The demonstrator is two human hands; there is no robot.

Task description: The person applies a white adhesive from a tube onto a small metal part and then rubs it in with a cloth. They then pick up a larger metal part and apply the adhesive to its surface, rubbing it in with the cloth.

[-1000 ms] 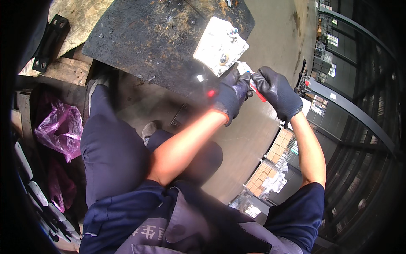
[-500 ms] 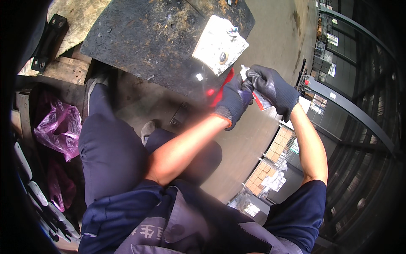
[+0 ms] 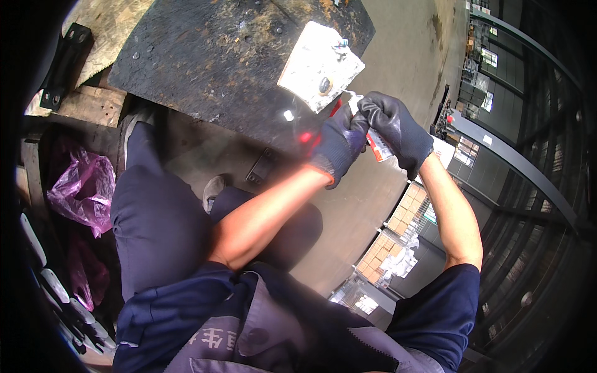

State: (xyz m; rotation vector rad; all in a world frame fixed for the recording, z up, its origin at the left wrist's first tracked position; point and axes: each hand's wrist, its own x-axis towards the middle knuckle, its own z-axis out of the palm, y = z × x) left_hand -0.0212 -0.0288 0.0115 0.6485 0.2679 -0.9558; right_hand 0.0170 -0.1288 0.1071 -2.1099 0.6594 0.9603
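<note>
Gloved left hand [image 3: 342,138] and gloved right hand [image 3: 397,129] close together, fingers curled, both gripping red-and-white tube [image 3: 379,148]; just beyond, near tube, white smeared board [image 3: 309,65] on dark scuffed tabletop [image 3: 199,68]; far off, stacked brown boxes [image 3: 407,208]

Harsh glare (black, warped edges)

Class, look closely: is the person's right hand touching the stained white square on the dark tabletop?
Apart. The head view shows a strip of floor between the right hand and the white square's nearest edge.
</note>
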